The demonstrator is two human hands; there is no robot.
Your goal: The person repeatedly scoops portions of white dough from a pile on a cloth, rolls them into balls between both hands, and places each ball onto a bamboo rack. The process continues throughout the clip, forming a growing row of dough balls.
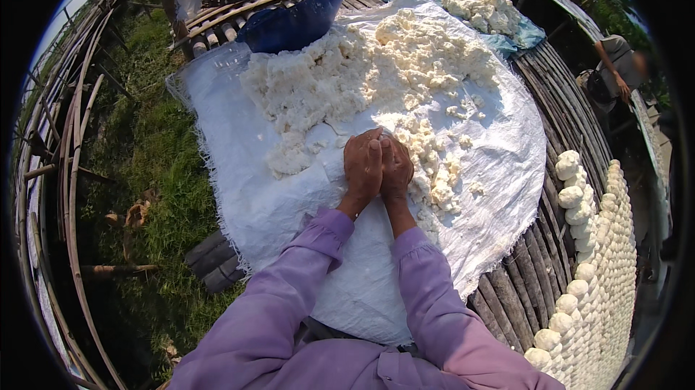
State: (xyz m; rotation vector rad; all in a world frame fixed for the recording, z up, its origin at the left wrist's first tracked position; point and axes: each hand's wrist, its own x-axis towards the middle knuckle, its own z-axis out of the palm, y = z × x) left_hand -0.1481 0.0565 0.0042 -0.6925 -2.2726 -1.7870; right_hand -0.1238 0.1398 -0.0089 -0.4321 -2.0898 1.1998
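Note:
My left hand [362,165] and my right hand [397,167] are cupped together at the middle of a white woven sheet [499,202], fingers curled and thumbs side by side. A little white material shows at the top between them; what they enclose is mostly hidden. Beyond and to the right of my hands lies crumbly cream-white material [398,57] in a broad heap, with looser crumbs trailing down beside my right hand.
A dark blue plastic object [289,21] and more crumbly material on blue plastic [485,6] lie at the back. Rows of white balls [594,267] cover the bamboo platform [517,281] at right. Grass and bamboo rails are at left. Another person's arm [612,64] shows upper right.

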